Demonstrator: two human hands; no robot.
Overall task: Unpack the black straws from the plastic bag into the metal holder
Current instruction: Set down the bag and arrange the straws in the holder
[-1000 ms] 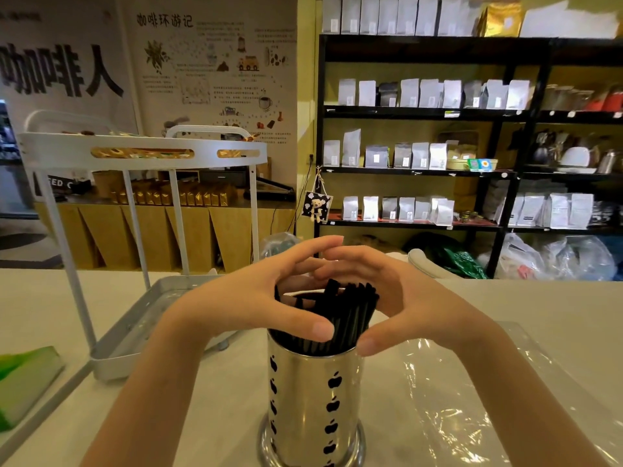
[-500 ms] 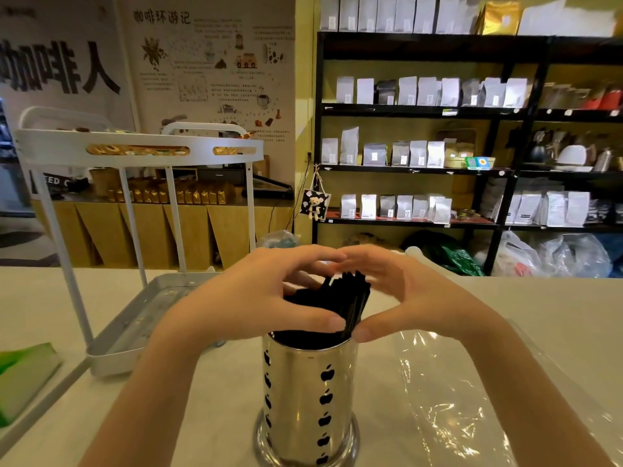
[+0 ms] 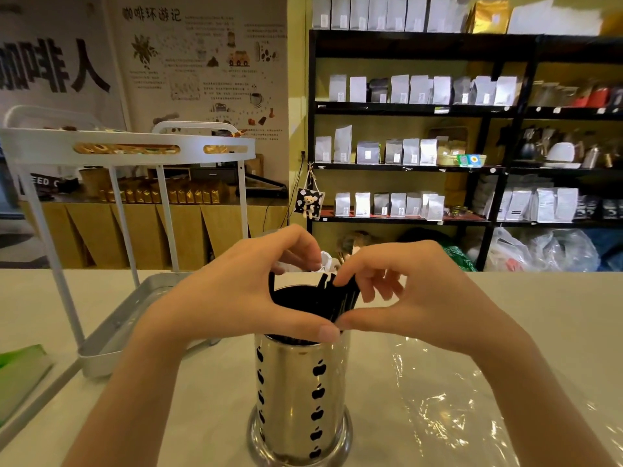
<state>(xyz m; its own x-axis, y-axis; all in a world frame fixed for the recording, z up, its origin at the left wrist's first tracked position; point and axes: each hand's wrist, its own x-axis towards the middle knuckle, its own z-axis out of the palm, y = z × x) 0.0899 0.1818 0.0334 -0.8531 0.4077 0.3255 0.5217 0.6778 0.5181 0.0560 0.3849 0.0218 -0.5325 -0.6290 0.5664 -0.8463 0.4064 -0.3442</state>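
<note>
Settling the bundle. The left hand (image 3: 236, 298) and right hand (image 3: 421, 305) form a ring over the mouth of the metal holder (image 3: 300, 399), thumbs nearly meeting at its near rim and fingers curved over the far side. Both hands are loosely cupped around the black straws (image 3: 340, 298), which stand inside the holder with their tips gathered under the right fingertips (image 3: 340, 281) — whether any straw is actually pinched cannot be told. The emptied plastic bag (image 3: 472, 399) lies flat on the surface (image 3: 202, 416) below the right wrist. To do this step well, the ring should stay light and even, letting the straws drop to the bottom — squeezing could bend them, and sideways pressure could tip the tall holder.
</note>
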